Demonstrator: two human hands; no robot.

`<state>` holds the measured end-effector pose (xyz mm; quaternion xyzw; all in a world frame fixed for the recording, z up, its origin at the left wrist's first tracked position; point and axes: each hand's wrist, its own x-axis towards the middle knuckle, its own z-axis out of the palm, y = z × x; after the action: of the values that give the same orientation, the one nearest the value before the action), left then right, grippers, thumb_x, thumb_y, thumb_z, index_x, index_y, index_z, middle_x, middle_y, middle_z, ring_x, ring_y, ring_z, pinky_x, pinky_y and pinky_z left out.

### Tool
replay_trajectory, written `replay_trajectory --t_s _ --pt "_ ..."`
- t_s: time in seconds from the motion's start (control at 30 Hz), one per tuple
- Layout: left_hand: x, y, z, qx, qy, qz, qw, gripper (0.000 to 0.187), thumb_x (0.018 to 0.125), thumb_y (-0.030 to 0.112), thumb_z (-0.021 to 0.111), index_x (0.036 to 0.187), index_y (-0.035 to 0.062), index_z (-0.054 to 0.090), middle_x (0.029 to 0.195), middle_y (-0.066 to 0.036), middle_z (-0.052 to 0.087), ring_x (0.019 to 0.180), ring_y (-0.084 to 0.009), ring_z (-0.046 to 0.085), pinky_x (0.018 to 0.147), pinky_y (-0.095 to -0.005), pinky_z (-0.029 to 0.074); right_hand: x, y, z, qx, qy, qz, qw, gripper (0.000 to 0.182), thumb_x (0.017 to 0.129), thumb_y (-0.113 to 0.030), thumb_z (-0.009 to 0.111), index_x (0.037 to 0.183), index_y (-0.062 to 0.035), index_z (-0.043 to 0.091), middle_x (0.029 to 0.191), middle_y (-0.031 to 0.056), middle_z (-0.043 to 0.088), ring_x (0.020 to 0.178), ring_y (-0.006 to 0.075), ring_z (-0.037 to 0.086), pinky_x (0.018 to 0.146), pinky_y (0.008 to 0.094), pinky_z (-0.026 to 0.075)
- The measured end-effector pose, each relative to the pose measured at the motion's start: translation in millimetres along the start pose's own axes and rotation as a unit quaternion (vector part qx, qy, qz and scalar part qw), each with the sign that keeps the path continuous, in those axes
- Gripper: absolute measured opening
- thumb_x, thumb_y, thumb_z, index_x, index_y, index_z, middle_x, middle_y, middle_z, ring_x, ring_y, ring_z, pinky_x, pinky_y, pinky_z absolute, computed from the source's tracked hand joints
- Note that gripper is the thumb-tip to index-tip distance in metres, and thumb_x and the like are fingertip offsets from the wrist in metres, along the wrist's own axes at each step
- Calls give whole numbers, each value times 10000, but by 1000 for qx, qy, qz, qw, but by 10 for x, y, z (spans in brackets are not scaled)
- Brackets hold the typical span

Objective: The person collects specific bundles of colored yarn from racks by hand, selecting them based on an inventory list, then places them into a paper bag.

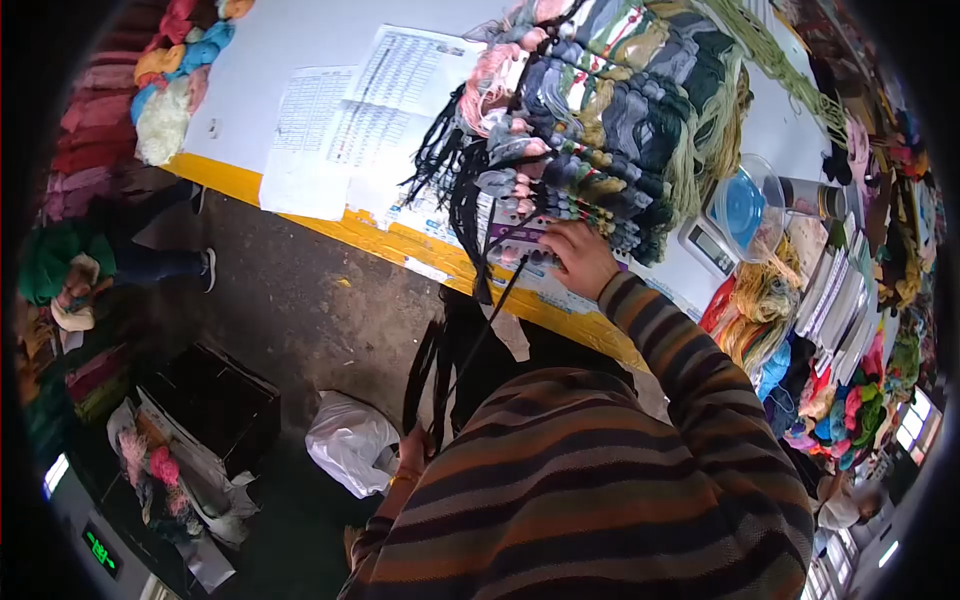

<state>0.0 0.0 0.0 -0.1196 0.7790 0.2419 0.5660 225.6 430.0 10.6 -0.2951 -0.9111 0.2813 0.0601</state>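
My left hand hangs low beside my body, closed around black yarn strands. One taut black strand runs from near this hand up to the table edge. My right hand rests at the near edge of the table, fingers bent over the end of a purple and white card strip. Its fingertips are partly hidden. Beyond it lie rows of bundled thread skeins in grey, green, pink and tan. Loose black yarn drapes over their left side.
Printed sheets lie on the white table with a yellow edge. At right are a digital scale with a clear bowl and heaped yarns. A white sack and dark box stand on the floor. Another person is at left.
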Motion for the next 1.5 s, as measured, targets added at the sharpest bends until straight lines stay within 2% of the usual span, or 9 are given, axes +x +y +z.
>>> replay_trajectory --t_s 0.37,0.57,0.67,0.8,0.9,1.13,1.3,1.47,1.5 --pt "17 1691 853 -140 -190 145 961 296 876 300 492 985 56 620 747 -18 598 553 -92 522 459 -219 357 -84 -269 -47 40 -7 46 998 253 779 -146 559 1022 -85 525 1009 96 519 921 273 537 759 354 465" --pt "20 2667 1809 9 -283 333 900 244 860 297 553 930 84 650 679 0 559 575 -57 491 496 -234 392 -101 -217 -59 -9 35 -48 998 254 718 -93 580 968 -58 554 938 105 529 865 297 518 744 360 458" --pt "220 2790 2024 207 -151 544 799 390 836 411 520 786 32 600 673 -215 573 652 -375 565 561 -433 434 -111 -236 -147 2 46 -41 998 225 715 -59 578 939 -52 555 916 121 547 869 313 529 734 377 455" --pt "599 2742 1959 131 -54 452 880 380 836 379 507 815 9 593 723 -226 578 707 -407 550 606 -455 435 -124 -239 -218 0 80 -33 996 204 733 -58 574 937 -58 561 868 120 546 823 307 540 706 379 462" --pt "770 2584 1574 -36 -113 270 956 295 859 308 534 790 23 573 611 -39 551 463 -118 516 419 -244 398 -112 -250 -215 7 64 8 998 202 749 -64 556 950 -64 553 886 121 540 831 319 538 708 386 464" --pt "-188 2280 504 -100 -212 212 949 288 912 291 457 787 57 568 526 20 448 407 -78 332 392 -229 247 -33 -758 -227 44 -107 117 986 185 768 -181 556 925 -85 575 908 127 567 811 326 565 673 409 472" --pt "-1128 2678 289 -398 -452 146 785 292 937 312 380 764 104 488 498 48 249 408 -84 216 401 -228 204 462 -2016 -657 331 -29 -30 943 153 743 -182 631 830 -65 584 749 96 579 701 258 582 608 326 460" --pt "-1618 3262 22 -459 -508 172 708 289 941 311 369 767 110 484 495 41 253 420 -89 229 427 -225 230 788 -2754 -802 349 -360 -178 847 153 825 -176 567 841 -23 572 735 107 572 674 155 555 637 278 443" --pt "-1684 3328 -21 -466 -526 164 693 293 941 317 368 772 108 485 496 41 256 422 -88 231 430 -225 232 790 -2834 -652 406 -297 -197 841 121 838 -160 547 881 -48 563 763 91 570 701 129 546 644 261 441"
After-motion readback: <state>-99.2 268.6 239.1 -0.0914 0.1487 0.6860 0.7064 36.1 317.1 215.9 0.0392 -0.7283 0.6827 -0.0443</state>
